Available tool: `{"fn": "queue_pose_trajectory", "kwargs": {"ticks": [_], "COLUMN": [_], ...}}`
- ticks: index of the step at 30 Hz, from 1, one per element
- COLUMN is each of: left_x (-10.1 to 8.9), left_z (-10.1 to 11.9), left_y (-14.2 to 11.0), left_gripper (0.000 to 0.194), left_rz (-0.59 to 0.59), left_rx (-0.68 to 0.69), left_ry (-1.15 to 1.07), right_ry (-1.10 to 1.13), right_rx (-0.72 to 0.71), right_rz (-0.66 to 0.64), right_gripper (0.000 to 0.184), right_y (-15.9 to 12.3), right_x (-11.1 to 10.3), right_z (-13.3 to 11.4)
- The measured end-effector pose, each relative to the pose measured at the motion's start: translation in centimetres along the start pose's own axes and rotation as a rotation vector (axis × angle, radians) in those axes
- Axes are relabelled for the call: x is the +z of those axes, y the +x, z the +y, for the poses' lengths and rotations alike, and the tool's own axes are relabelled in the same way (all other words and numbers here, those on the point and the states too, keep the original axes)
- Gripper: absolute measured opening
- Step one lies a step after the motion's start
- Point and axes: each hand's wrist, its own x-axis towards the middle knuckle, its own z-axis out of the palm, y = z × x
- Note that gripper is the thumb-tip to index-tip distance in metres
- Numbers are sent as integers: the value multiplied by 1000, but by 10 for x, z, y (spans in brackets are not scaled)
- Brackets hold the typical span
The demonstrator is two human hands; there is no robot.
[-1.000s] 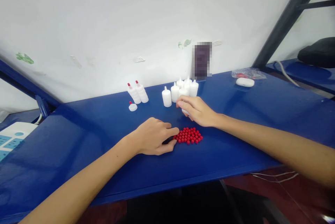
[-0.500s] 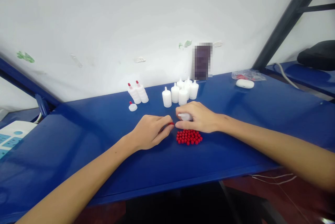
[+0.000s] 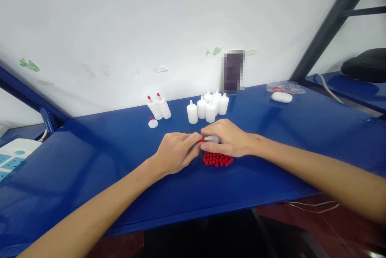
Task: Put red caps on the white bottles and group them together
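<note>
A small red cap (image 3: 202,140) is pinched in the fingers of my left hand (image 3: 177,151). My right hand (image 3: 227,137) is wrapped round a white nozzle top (image 3: 212,139), whose narrow tip points left at the cap. Cap and tip meet or nearly meet; the fingers hide the exact contact. Below my right hand lies a cluster of loose red caps (image 3: 217,159). Several white uncapped squeeze bottles (image 3: 192,112) stand behind the hands. Left of them are two bottles with red caps (image 3: 159,108) and a separate red-capped nozzle top (image 3: 153,122).
Against the wall leans a pixelated dark rectangle (image 3: 233,71). A clear bag with red pieces (image 3: 285,87) and a white earbud case (image 3: 282,97) lie at the back right of the blue table (image 3: 169,205). A white-and-blue power strip (image 3: 15,157) sits at far left.
My hands have come together, with the left moving slightly right. The red cap has reached the nozzle tip, which was apart from it before. The standing bottles have not moved.
</note>
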Motion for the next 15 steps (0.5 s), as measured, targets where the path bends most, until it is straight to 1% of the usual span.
{"fn": "queue_pose_trajectory", "kwargs": {"ticks": [5, 9, 11, 15], "left_x": [-1, 1, 2, 4], "left_z": [0, 1, 1, 2], "left_y": [1, 3, 5, 5], "left_gripper": [29, 29, 29, 29], "left_rz": [-59, -86, -85, -45], "left_rx": [28, 36, 46, 94], "left_ry": [25, 52, 50, 40], "right_ry": [-16, -27, -20, 10], "right_rx": [-2, 0, -12, -44], "right_rz": [-1, -11, -10, 14], "right_gripper": [45, 41, 40, 36], "right_y": [0, 0, -1, -2], "right_x": [2, 3, 4, 5], "right_z": [1, 2, 0, -6]}}
